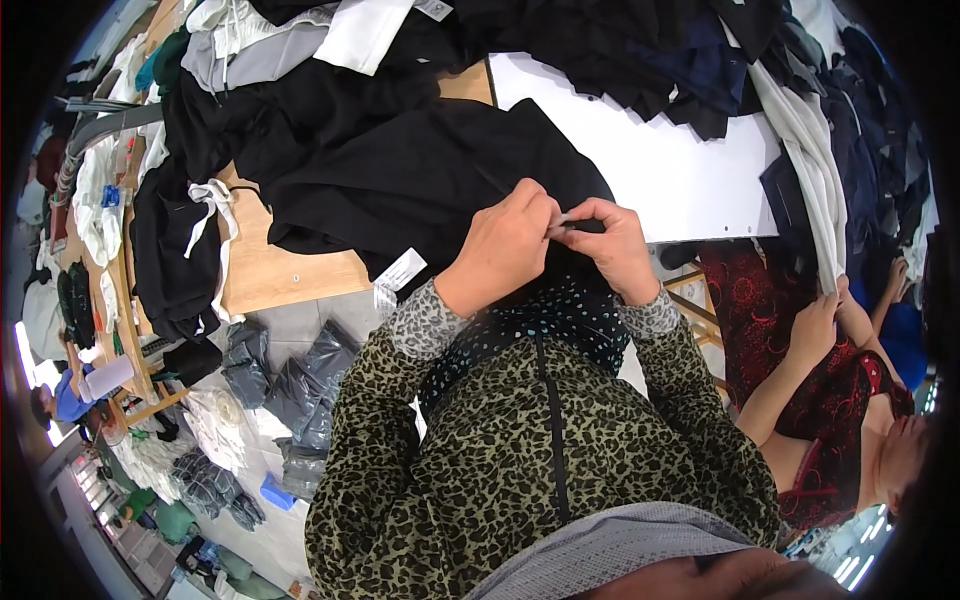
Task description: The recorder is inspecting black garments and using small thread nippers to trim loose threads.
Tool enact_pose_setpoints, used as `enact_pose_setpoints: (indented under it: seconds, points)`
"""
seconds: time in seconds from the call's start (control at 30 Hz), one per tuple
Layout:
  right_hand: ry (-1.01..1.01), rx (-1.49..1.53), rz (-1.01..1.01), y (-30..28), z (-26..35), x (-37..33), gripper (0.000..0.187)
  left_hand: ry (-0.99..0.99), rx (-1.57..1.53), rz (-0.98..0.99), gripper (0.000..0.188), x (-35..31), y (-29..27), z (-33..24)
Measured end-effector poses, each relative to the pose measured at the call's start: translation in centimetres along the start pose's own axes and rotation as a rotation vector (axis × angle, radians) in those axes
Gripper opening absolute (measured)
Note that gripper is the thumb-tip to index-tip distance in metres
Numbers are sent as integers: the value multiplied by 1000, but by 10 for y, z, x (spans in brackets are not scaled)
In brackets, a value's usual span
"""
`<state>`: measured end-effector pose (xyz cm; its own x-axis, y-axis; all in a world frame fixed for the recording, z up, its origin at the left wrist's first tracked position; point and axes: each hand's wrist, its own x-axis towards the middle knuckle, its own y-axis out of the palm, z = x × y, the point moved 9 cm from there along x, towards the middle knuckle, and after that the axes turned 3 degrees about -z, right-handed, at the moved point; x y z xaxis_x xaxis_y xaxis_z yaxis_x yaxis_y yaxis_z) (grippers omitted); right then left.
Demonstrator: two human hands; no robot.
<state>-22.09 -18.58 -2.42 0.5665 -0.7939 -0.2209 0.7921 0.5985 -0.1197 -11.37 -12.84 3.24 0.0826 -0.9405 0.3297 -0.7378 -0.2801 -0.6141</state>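
A black garment (pixel 430 170) lies spread over the table in front of me, its near part hanging over the edge. Just above that near side, my left hand (pixel 505 245) is closed, thumb and fingers pinched together. My right hand (pixel 612 248) pinches right beside it, fingertips almost touching the left ones. Between them shows a small pale piece (pixel 560 224), too small to identify. Fingers hide what else the left hand grips. A white label (pixel 399 271) sticks out at the garment's near edge.
Dark clothes (pixel 620 50) pile along the far side, partly over a white board (pixel 700 185). At the right, a person (pixel 800 400) holds a light grey garment (pixel 800 150). Dark plastic-wrapped packages (pixel 300 375) lie on the floor at left. White drawstrings (pixel 212 215) hang over the table edge.
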Motion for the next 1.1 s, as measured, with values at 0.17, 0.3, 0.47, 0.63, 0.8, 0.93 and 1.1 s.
enact_pose_setpoints:
  seconds: [0.17, 0.3, 0.47, 0.63, 0.8, 0.93, 1.1]
  points:
    - [94, 37, 38, -1, -5, 2, 16, -283, -361, 75, 9, 3, 13, 38]
    - [124, 66, 57, -1, -7, 2, 16, -476, -525, 177, 12, -4, 19, 53]
    - [176, 200, 69, 2, -13, 5, 14, 21, -108, 26, 6, 2, -1, 5]
    - [187, 217, 66, 2, -14, 7, 14, -124, -186, 28, 6, 5, 2, 17]
    - [235, 268, 78, 3, -17, 8, 15, -398, -453, 129, 10, 2, 15, 50]
    - [225, 241, 65, 1, -22, 9, 14, -347, -384, 98, 10, 12, 4, 39]
    - [217, 314, 76, 4, -16, 9, 14, -99, -151, 94, 10, 15, 6, 13]
